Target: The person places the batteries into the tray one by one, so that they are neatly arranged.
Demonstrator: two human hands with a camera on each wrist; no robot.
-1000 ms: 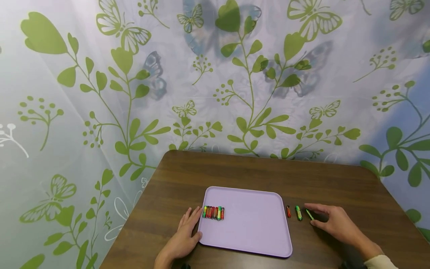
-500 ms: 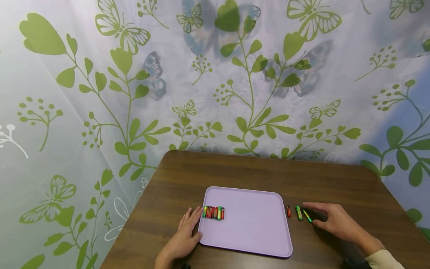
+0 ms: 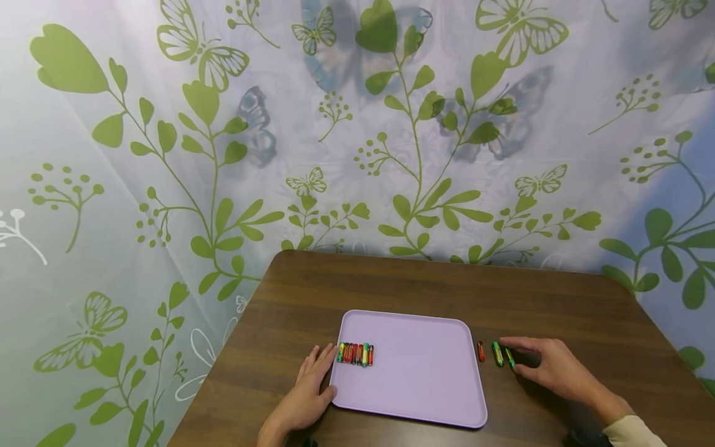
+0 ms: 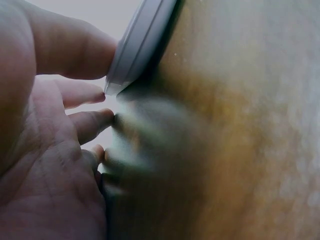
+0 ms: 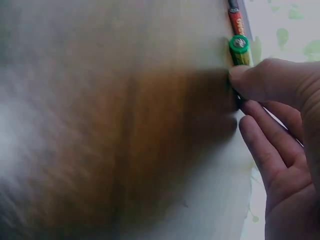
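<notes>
On the left part of the lilac tray (image 3: 413,366), several batteries (image 3: 355,354), red-black and green-yellow, lie side by side in a row. My left hand (image 3: 304,394) rests at the tray's left edge, fingers straight and thumb (image 4: 75,50) against the rim. Right of the tray, my right hand (image 3: 558,369) pinches a slim green battery (image 3: 509,357) by its ends, between thumb and forefinger. Just left of it lies a thicker green-yellow battery (image 3: 498,354), its green end up close in the right wrist view. A small red-black battery (image 3: 481,351) sits nearest the tray's right rim.
The brown wooden table (image 3: 424,279) runs back to a curtain (image 3: 346,155) printed with green leaves and butterflies. A light sleeve (image 3: 634,431) shows at the right forearm.
My right hand has shifted slightly left, bringing the slim green battery closer to the thicker one and turning it more in line with it. The left hand and tray have stayed put.
</notes>
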